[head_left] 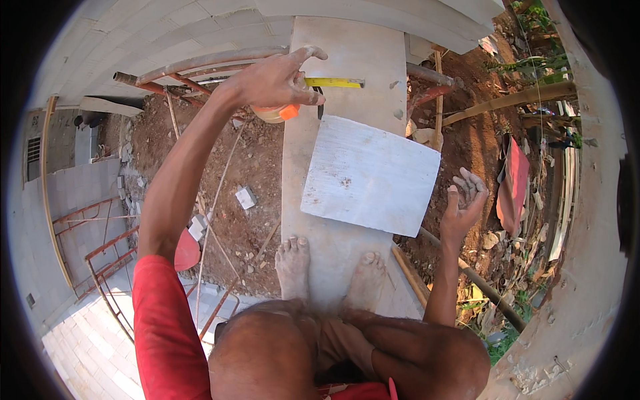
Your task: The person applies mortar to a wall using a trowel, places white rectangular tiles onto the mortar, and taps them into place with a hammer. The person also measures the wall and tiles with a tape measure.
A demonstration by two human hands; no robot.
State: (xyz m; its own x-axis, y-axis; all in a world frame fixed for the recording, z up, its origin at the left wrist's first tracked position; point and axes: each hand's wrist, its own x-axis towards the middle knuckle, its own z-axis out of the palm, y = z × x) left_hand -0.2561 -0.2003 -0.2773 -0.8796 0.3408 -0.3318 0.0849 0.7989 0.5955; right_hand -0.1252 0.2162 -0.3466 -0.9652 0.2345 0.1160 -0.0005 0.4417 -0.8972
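Observation:
My left hand (pixel 290 80) grips a tape measure (pixel 270 115) with an orange part on its case. A short length of its yellow blade (pixel 337 83) sticks out to the right over the plank. Just nearer to me, a large pale block (pixel 371 175) lies slightly turned on the plank, apart from both hands. My right hand (pixel 465 200) is raised to the right of the block, its fingers loosely bent and apart, holding nothing.
My bare feet (pixel 293 267) rest on a narrow raised plank (pixel 347 47). Rusty scaffold pipes (pixel 220 59) cross beside it, with rubble-strewn soil (pixel 220 167) below. Pale block walls stand at the far side and left. Bamboo poles (pixel 513 100) and a red sheet (pixel 513 183) are at right.

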